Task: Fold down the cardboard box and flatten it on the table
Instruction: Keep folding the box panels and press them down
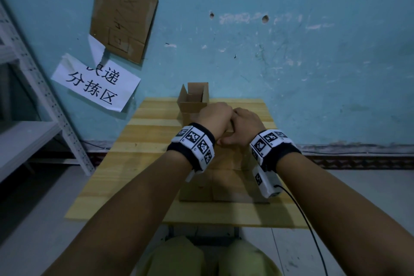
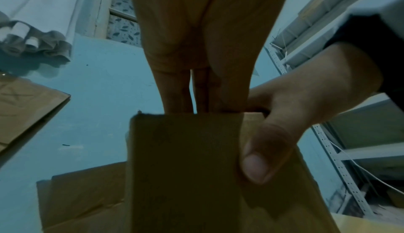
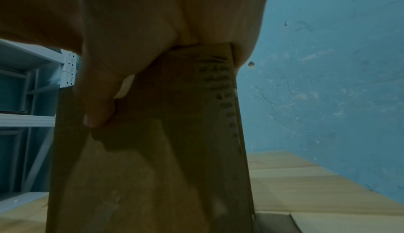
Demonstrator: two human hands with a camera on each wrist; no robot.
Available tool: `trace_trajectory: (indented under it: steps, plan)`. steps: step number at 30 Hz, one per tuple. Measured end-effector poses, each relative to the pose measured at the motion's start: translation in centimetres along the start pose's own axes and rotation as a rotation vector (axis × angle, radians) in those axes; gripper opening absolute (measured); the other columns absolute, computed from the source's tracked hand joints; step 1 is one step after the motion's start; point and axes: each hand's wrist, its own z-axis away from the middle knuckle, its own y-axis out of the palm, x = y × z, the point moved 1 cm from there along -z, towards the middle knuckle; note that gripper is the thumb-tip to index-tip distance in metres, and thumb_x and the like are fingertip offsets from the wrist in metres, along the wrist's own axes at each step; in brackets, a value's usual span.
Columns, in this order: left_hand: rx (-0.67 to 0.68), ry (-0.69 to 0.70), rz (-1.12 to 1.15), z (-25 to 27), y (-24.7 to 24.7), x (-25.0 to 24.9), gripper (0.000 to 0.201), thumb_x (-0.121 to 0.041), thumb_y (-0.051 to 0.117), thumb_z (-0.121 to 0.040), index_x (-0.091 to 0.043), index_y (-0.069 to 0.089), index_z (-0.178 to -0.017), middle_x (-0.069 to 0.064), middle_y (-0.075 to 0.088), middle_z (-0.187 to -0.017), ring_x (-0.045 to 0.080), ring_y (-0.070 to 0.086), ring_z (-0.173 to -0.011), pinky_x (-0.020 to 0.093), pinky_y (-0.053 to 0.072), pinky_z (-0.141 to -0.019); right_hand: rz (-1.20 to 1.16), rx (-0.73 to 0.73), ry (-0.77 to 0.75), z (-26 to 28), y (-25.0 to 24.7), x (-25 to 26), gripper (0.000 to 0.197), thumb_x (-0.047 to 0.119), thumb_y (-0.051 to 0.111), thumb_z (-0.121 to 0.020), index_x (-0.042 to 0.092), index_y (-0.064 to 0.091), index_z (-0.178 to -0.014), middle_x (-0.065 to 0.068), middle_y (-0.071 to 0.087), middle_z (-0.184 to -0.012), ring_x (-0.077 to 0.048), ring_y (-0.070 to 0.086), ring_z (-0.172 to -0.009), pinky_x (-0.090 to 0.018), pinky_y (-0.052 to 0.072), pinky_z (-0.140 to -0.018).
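Observation:
The cardboard box [image 1: 224,182] stands in the middle of the wooden table [image 1: 143,141], with its near flaps spread on the tabletop. Both hands meet at its upper edge. My left hand [image 1: 216,116] hooks its fingers [image 2: 174,95] over the top edge of an upright brown panel [image 2: 186,167]. My right hand [image 1: 244,124] grips the same edge beside it, with its thumb [image 2: 258,164] pressed on the near face. In the right wrist view the thumb [image 3: 96,114] lies on the panel [image 3: 164,167] and the other fingers are hidden behind it.
A second, smaller open cardboard box [image 1: 194,98] stands at the table's far edge against the blue wall. A cardboard sheet [image 1: 123,15] and a paper sign [image 1: 96,83] hang on the wall. A metal shelf [image 1: 44,101] is at the left. A black cable [image 1: 302,219] trails from my right wrist.

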Motion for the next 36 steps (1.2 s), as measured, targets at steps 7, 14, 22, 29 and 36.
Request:
trace_trajectory:
  steps: [7,14,22,29,36]
  plan:
    - [0.115,0.109,-0.141,-0.7,-0.9,-0.4,0.026,0.001,0.044,-0.092,0.003,0.059,-0.112,0.017,0.057,-0.117,0.033,0.058,-0.107,0.037,0.046,-0.088,-0.008,0.000,0.020,0.0,0.0,0.0,0.079,0.057,0.070,-0.067,0.015,0.047,-0.129,-0.009,0.049,-0.127,-0.026,0.044,-0.121,-0.037,0.032,-0.105]
    - [0.174,0.201,-0.327,-1.1,-1.2,-0.9,0.026,-0.005,0.041,-0.096,0.001,0.059,-0.113,0.015,0.059,-0.117,0.033,0.057,-0.109,0.044,0.040,-0.101,-0.025,-0.008,0.024,0.0,0.1,0.0,0.064,0.058,0.071,-0.063,0.017,0.063,-0.112,-0.007,0.056,-0.118,-0.025,0.050,-0.112,-0.035,0.037,-0.100]
    - [0.210,0.188,-0.273,-1.3,-1.6,0.2,0.017,-0.004,0.048,-0.091,-0.004,0.063,-0.100,0.012,0.061,-0.098,0.031,0.061,-0.097,0.031,0.040,-0.069,0.018,0.001,0.013,0.0,0.0,0.1,0.079,0.059,0.069,-0.066,0.016,0.047,-0.129,-0.008,0.049,-0.125,-0.027,0.045,-0.119,-0.037,0.033,-0.103]
    - [0.018,0.099,0.227,-0.2,-0.4,3.9,0.019,-0.011,0.056,-0.090,-0.002,0.067,-0.102,0.013,0.066,-0.110,0.026,0.060,-0.105,0.030,0.044,-0.089,0.055,0.021,0.004,0.1,-0.1,-0.1,0.096,0.061,0.066,-0.070,0.014,0.028,-0.144,-0.009,0.039,-0.142,-0.028,0.037,-0.131,-0.038,0.028,-0.110]
    - [-0.024,0.091,0.064,0.5,1.0,3.9,0.022,-0.015,0.049,-0.094,-0.004,0.068,-0.097,0.012,0.067,-0.103,0.027,0.061,-0.100,0.033,0.045,-0.087,0.071,0.010,-0.001,0.2,0.0,-0.1,0.098,0.063,0.065,-0.070,0.013,0.025,-0.145,-0.009,0.037,-0.143,-0.028,0.036,-0.132,-0.038,0.027,-0.110]
